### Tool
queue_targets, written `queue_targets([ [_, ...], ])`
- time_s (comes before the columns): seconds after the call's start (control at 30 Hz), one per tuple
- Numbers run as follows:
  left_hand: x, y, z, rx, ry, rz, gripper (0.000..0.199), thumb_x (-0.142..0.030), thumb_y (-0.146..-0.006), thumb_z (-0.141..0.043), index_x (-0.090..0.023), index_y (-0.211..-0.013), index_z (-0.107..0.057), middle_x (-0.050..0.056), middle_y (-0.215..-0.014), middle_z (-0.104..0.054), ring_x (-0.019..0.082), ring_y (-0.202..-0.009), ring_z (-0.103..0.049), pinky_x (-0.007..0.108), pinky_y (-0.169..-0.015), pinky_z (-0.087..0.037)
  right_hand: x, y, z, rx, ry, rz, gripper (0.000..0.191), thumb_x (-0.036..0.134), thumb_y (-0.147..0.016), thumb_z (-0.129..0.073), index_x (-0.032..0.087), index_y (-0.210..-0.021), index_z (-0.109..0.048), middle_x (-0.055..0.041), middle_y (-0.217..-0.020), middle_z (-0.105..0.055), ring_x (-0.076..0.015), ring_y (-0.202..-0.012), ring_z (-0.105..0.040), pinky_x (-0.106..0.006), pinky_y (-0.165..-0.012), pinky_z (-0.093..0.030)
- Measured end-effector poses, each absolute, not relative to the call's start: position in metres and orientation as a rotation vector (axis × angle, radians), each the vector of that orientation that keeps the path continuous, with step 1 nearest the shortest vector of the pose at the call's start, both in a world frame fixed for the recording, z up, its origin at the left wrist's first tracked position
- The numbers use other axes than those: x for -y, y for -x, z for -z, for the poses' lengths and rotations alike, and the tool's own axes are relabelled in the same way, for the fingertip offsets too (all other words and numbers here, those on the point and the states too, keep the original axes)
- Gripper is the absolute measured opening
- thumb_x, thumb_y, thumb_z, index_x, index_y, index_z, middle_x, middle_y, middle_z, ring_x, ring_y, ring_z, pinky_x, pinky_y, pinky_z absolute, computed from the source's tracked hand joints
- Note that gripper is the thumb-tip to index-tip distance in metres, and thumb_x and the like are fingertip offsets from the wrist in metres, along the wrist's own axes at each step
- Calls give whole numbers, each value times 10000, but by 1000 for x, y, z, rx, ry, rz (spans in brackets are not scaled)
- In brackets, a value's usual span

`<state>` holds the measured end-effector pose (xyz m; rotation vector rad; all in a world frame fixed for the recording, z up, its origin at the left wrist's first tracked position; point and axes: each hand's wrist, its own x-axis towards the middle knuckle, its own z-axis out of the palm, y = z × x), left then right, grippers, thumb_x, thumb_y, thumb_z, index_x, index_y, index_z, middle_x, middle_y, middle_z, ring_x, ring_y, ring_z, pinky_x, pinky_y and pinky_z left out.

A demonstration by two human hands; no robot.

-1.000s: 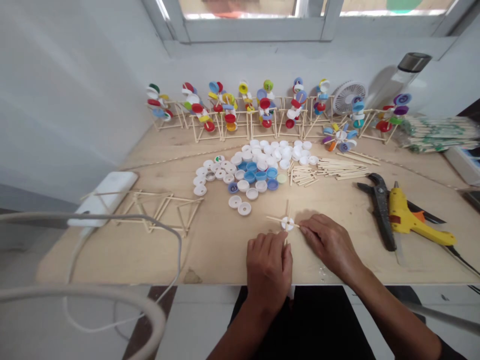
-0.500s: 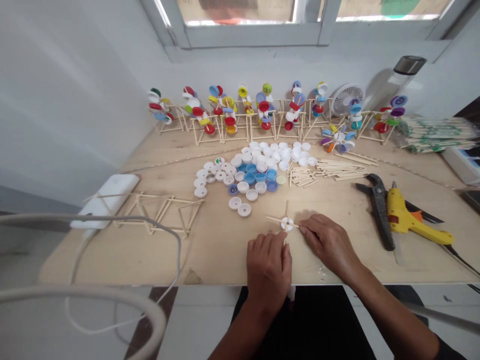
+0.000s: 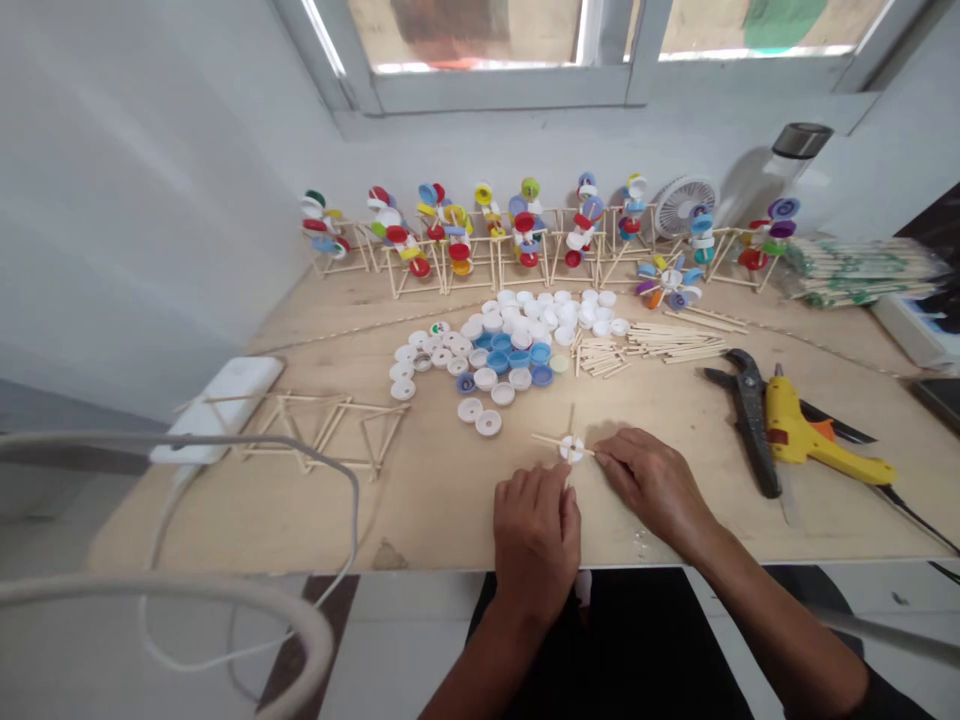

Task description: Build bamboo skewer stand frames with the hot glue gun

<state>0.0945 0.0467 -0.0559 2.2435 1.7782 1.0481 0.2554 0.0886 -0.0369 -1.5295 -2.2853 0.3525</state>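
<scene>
On the table in front of me lies a white bottle cap [image 3: 571, 449] with thin wooden sticks [image 3: 549, 438] fixed to it and pointing outward like spokes. My left hand [image 3: 534, 530] is just below the cap, its fingers closed on the stick that points toward me. From the right, my right hand [image 3: 651, 478] pinches the end of another wooden stick beside the cap. Beyond the hands lies a spread of white and blue bottle caps [image 3: 519, 358]. Cut sticks [image 3: 675, 340] are piled to the right of them.
A yellow glue gun [image 3: 817, 435] and black-handled cutters [image 3: 754, 420] lie at right. Stick frames [image 3: 322, 430] and a white power strip [image 3: 217, 410] with a cable are at left. Colourful cap wheels [image 3: 525, 225] on stands line the back, near a small fan [image 3: 685, 207].
The camera view has shifted slightly. Both hands stay at the cap and sticks, with hardly any movement.
</scene>
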Motion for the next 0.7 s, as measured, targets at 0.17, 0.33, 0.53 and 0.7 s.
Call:
queue_targets([
  [0.17,-45,-93,57,-1749,-2222,-1069,235,-113,-826,-491,-162,-1042,-567,64,-865,-634,216,-809,-555,341,-709,-403,-85,-255,36,2255,1535,-350,246,257,-931,-422,191,-858,-648,-49,-797,-635,-188,-805,-606,-312,-724,-472],
  [0.33,-44,-91,52,-1735,-2201,-1092,238,-131,-834,-487,-163,-1052,-577,66,-884,-626,216,-833,-535,347,-746,-427,-79,-261,38,2183,1453,-330,204,230,-913,-453,180,-1019,-619,-70,-958,-644,-185,-906,-607,-318,-805,-493],
  [0.53,-46,-86,45,-1748,-2439,-959,343,-233,-870,-480,-157,-1197,-550,117,-1218,-590,293,-1181,-453,451,-961,-328,-59,-272,44,1989,1378,-155,221,196,-891,-487,171,-1087,-586,-92,-1031,-631,-206,-1004,-571,-366,-879,-484],
  [0.7,-48,-87,46,-1706,-2537,-759,509,-419,-871,-484,-175,-1317,-461,87,-1414,-449,330,-1347,-276,532,-1073,-147,-42,-274,50,1935,1344,-184,239,168,-883,-488,180,-1105,-577,-93,-1020,-634,-204,-980,-578,-371,-853,-498],
])
